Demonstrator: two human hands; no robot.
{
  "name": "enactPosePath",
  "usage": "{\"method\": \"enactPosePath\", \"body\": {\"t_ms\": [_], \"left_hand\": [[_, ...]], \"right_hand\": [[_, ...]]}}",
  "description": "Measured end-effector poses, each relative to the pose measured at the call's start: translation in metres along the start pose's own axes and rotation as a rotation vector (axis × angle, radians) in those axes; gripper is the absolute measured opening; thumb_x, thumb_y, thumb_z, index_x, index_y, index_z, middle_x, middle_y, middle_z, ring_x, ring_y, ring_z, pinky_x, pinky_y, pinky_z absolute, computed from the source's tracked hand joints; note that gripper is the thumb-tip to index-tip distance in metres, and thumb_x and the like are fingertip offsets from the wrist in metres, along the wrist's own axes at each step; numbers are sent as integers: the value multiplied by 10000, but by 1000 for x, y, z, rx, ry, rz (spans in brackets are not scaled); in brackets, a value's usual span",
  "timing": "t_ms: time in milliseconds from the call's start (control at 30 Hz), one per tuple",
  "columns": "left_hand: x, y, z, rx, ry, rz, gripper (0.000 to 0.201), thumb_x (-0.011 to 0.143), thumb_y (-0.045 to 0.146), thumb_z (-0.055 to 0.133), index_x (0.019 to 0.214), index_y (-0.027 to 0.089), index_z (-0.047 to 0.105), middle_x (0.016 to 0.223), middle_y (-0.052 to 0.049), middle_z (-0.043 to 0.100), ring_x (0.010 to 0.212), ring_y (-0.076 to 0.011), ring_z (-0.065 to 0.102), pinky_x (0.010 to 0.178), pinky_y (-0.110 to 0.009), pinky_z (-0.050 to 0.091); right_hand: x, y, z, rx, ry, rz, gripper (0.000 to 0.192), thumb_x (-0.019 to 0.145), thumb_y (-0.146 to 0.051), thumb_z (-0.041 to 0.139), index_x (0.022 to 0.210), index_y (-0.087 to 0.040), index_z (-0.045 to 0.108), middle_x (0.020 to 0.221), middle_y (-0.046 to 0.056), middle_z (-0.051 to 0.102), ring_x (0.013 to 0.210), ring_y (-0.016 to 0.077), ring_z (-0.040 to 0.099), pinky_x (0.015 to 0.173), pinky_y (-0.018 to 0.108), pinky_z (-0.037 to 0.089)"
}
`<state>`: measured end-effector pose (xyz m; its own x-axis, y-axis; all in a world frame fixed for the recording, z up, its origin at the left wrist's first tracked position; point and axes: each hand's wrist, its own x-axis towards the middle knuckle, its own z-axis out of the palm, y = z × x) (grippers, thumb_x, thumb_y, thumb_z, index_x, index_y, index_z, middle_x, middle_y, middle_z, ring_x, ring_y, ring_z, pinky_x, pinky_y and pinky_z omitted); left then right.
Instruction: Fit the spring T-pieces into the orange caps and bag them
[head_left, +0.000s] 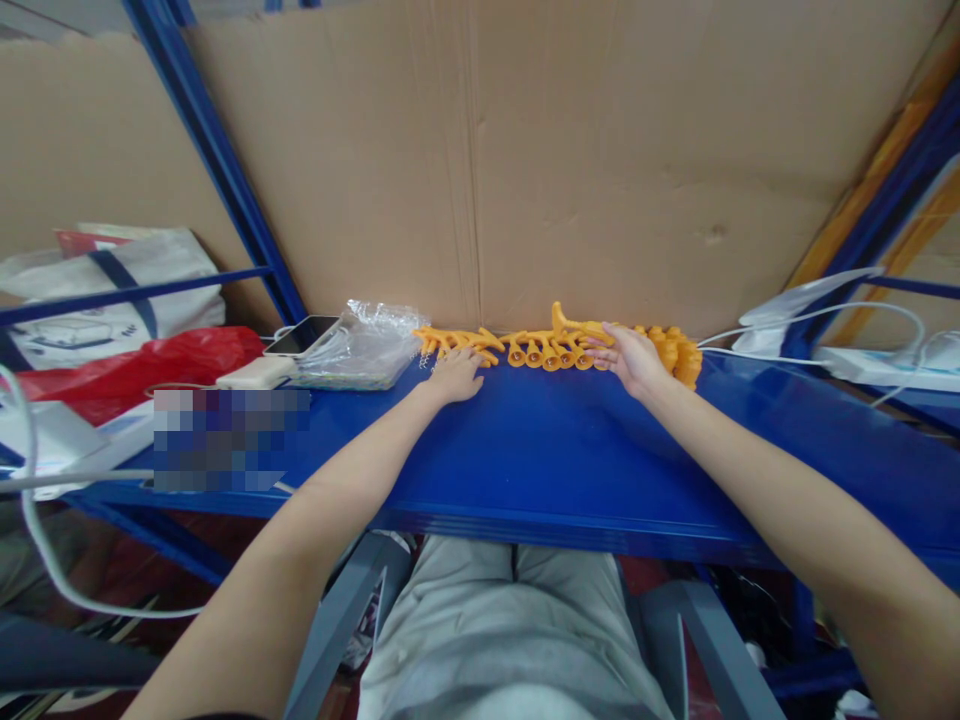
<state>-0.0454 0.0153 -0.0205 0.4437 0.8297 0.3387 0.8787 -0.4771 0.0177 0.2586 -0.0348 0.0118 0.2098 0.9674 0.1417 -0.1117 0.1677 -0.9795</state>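
Your left hand (456, 374) and right hand (632, 358) rest with flat, loose fingers on the row of orange clips (551, 348) at the back of the blue worktop (540, 450). They look light, hard and springy; pinch one by its legs.

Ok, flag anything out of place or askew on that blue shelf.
One orange piece sticks up above the otherwise flat row of orange parts, between the left hand and right hand. Nothing looks spilled or broken on the shelf.
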Motion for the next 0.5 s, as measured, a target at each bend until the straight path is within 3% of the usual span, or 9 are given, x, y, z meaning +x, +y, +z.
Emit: {"method": "enactPosePath", "body": {"t_ms": [200, 333, 500], "left_hand": [[1, -3, 4, 20, 74, -66, 330, 891, 305, 590, 1195, 292, 720, 1516, -106, 538, 1435, -441, 408, 1112, -718, 311], [2, -5, 3, 80, 68, -67, 358, 915, 306, 551, 1233, 293, 714, 1480, -106, 569, 1429, -414, 415, 1134, -699, 289], [-2, 8, -12, 202, -5, -137, 411, 960, 282, 465, 1287, 204, 701, 1404, -173, 596, 1329, -400, 496, 1123, -632, 302]], "right_hand": [[-10, -7, 7, 51, 50, 51, 139, 906, -293, 650, 887, -246, 519, 870, 38, 752, 661, 148, 703, 588, 250, 556], [-15, -9, 11, 53, 55, 56, 129, 921, -277, 644, 903, -244, 521, 854, 39, 752, 627, 144, 697, 550, 238, 555], [-20, -11, 15, 54, 66, 36, 102, 956, -237, 612, 904, -205, 530, 789, 27, 732, 561, 108, 676, 502, 178, 513]]}}
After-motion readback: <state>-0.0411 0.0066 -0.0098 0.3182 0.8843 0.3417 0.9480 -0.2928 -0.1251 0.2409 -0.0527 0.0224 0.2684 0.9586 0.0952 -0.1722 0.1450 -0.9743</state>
